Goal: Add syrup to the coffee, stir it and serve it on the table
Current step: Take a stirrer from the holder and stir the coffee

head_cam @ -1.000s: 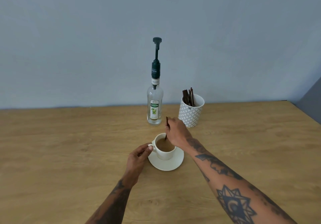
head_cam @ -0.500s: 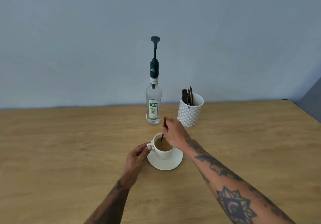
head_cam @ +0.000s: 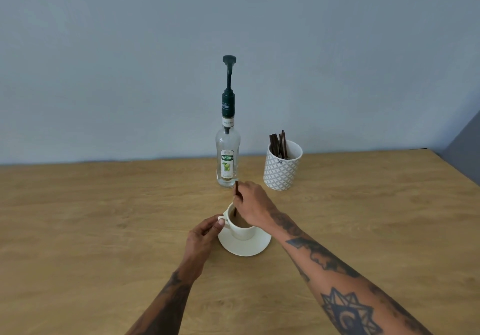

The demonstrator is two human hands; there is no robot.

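1 white cup of coffee, on a saucer, mid-surface. Left hand: thumb and fingers pinch the cup handle. Right hand: clamped on 1 dark stirrer, its lower end in the coffee. Behind the cup: 1 syrup bottle with pump, upright. Right of the bottle: 1 patterned pot of spare stirrers.

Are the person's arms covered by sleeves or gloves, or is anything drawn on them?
No sleeves or gloves show: both forearms are bare. The right forearm bears dark tattoos, including a pointed geometric star design. The left forearm has dark tattoo work too. No rings or watch are visible.
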